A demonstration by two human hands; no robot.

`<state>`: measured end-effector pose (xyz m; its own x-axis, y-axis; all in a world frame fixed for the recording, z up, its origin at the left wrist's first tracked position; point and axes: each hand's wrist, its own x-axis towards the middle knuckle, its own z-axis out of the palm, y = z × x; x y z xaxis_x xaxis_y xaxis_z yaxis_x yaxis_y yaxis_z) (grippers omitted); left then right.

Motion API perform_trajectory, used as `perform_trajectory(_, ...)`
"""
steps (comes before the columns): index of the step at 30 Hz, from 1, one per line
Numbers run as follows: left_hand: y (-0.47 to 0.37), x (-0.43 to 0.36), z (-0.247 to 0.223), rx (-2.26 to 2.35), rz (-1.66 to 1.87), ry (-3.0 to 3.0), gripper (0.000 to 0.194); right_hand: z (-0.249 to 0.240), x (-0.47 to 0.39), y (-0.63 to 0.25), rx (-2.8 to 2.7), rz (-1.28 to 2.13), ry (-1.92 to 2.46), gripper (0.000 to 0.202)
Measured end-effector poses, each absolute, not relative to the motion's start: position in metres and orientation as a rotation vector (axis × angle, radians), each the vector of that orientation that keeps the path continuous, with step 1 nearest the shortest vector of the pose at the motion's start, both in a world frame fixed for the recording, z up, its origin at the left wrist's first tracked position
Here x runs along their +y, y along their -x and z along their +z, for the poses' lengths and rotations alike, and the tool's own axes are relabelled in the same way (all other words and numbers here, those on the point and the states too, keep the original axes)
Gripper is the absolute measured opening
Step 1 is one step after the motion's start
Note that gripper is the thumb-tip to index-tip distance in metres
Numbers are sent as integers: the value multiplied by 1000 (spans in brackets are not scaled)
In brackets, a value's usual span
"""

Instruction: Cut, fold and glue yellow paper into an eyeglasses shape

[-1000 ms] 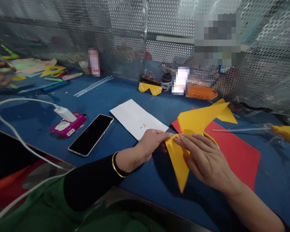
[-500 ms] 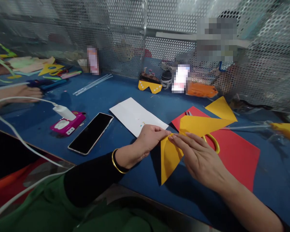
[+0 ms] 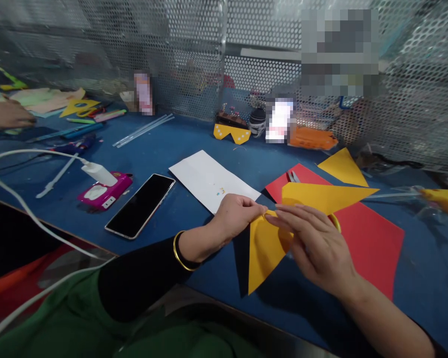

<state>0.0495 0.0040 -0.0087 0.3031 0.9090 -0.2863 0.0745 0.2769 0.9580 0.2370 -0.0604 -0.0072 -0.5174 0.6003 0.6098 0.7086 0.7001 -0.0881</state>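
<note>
A folded yellow paper (image 3: pixel 267 251) is held between my two hands above the front of the blue table. My left hand (image 3: pixel 233 219) pinches its upper corner between thumb and fingers. My right hand (image 3: pixel 317 243) is closed on the paper's other side, fingers together and pointing left. One pointed yellow flap reaches right beyond the right hand, the other points down. Beneath lies a red sheet (image 3: pixel 373 241), with yellow-handled scissors (image 3: pixel 335 223) partly hidden under the flap. A white sheet (image 3: pixel 209 179) lies behind my left hand.
A black phone (image 3: pixel 140 206) and a magenta power adapter (image 3: pixel 108 191) with a white cable lie left. A yellow glue gun (image 3: pixel 442 201) is at right. Behind are a yellow triangle (image 3: pixel 343 166) and a dotted yellow cutout (image 3: pixel 231 133). Another person's hand (image 3: pixel 9 115) is far left.
The yellow paper's flap has shifted right, and my right hand has moved slightly right with it. At far left, the other person's hand has moved back, leaving a blue tool on the table.
</note>
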Motion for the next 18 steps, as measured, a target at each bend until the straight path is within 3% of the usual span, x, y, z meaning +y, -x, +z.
perform_trajectory(8,-49,4,-11,1098,803,-1058,17,-14,-63,-229,-2440,-413,978,68)
perform_trajectory(18,-47,7,-13,1123,843,-1311,22,-11,-58,-231,-2307,-240,983,52)
